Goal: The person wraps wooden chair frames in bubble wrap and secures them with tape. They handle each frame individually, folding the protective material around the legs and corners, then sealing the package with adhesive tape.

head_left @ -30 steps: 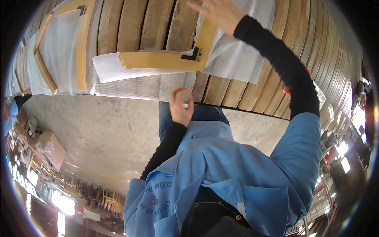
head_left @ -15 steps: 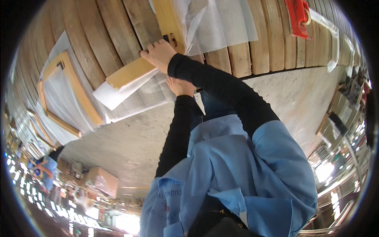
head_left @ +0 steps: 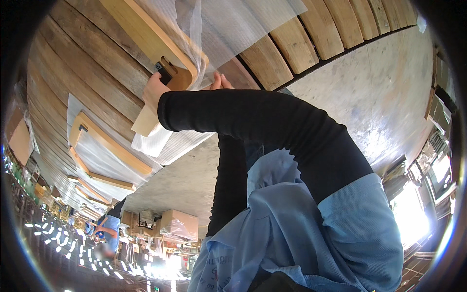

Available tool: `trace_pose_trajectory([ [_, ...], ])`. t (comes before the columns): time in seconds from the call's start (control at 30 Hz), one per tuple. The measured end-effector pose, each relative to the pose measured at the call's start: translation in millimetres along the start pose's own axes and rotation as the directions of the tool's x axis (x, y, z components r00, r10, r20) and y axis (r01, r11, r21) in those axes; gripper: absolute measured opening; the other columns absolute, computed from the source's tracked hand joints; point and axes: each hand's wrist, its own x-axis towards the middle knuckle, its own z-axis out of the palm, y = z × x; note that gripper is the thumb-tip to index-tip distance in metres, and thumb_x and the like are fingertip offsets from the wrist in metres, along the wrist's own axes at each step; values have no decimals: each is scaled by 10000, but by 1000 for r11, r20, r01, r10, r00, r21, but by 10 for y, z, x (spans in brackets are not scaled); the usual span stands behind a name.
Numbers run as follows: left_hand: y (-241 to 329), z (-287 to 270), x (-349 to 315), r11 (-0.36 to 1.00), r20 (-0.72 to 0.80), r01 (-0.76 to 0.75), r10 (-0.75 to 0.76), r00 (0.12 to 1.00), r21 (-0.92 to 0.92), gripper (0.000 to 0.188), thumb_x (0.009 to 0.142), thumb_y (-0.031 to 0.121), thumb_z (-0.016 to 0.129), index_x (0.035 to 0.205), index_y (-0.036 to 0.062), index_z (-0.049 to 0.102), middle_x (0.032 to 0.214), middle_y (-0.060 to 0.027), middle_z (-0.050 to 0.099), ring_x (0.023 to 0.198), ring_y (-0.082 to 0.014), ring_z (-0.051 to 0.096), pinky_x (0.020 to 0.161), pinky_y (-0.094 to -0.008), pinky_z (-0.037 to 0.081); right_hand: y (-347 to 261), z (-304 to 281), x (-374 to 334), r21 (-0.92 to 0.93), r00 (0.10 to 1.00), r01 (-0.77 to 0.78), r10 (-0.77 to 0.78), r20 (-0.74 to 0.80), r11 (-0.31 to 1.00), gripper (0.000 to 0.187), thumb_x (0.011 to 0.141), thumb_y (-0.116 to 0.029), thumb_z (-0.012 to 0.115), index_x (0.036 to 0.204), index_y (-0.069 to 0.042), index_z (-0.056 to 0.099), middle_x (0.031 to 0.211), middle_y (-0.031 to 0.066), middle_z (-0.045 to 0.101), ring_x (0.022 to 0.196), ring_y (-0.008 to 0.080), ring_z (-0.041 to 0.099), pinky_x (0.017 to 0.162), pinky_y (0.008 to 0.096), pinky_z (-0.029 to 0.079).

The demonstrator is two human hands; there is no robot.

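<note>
A light wooden frame piece point(head_left: 141, 36) with rounded corners lies on the slatted table, a dark metal bracket point(head_left: 163, 73) set at its corner. My right hand point(head_left: 154, 92) reaches across to the left and is closed on the frame's short arm, fingertip by the bracket. Most of that arm is hidden behind my hand and sleeve. My left hand point(head_left: 221, 82) shows beyond my right forearm, its visible fingers stretched out and apart beside the frame's corner. Its palm is hidden. Thin translucent white foam sheet point(head_left: 238, 29) lies against the frame; more foam point(head_left: 153, 142) hangs below my right hand.
Another angled wooden frame point(head_left: 119, 148) lies on foam to the left, with several more farther along the table. Wooden slats point(head_left: 316, 29) continue to the right. Beyond the table edge is concrete floor point(head_left: 360, 82). A cardboard box point(head_left: 180, 224) and another person point(head_left: 107, 231) are at lower left.
The view has turned, so the table slants more. My right hand now sits left of the bracket, at the short arm. My left hand has moved up beyond my right forearm, beside the corner.
</note>
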Motion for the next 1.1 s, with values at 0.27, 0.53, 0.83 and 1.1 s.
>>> trace_pose_trajectory([
  [0.27, 181, 296, 210, 957, 143, 267, -250, 958, -116, 286, 846, 116, 830, 1122, 64, 775, 884, -116, 603, 663, -172, 587, 528, -305, 498, 112, 267, 19, 85, 998, 25, -21, -56, 996, 230, 858, -291, 648, 956, -120, 768, 967, 101, 742, 902, 282, 697, 709, 453, 461],
  [0.53, 852, -928, 132, 999, 801, 21, -47, 597, 43, 375, 921, 103, 698, 1279, 6, 643, 1212, -197, 570, 1137, -299, 574, 930, -414, 498, 294, 460, -297, 80, 979, 102, -86, -186, 992, 419, 877, -257, 620, 1281, -159, 563, 1194, 85, 608, 1159, 243, 574, 1004, 431, 394],
  [0.83, -1043, -1891, -1345, -623, 601, 570, -756, -261, -536, 823, 932, 395, 728, 1527, 44, 282, 1436, -83, 455, 1286, -237, 490, 1057, -436, 417, 196, 574, -1777, 571, 902, 173, 104, -419, 802, 699, 779, -294, 785, 1419, -214, 516, 1443, 80, 495, 1397, 295, 420, 1171, 564, 288],
  [1.1, -1182, -2152, -1303, -355, 678, 848, -735, 7, -393, 407, 908, 427, 743, 1180, 127, 703, 1219, 9, 624, 1040, -114, 545, 913, -362, 450, 647, 1264, -2518, -9, 916, 279, -269, -297, 960, 486, 880, -142, 614, 1336, -311, 602, 1372, -28, 570, 1347, 170, 489, 1162, 581, 264],
])
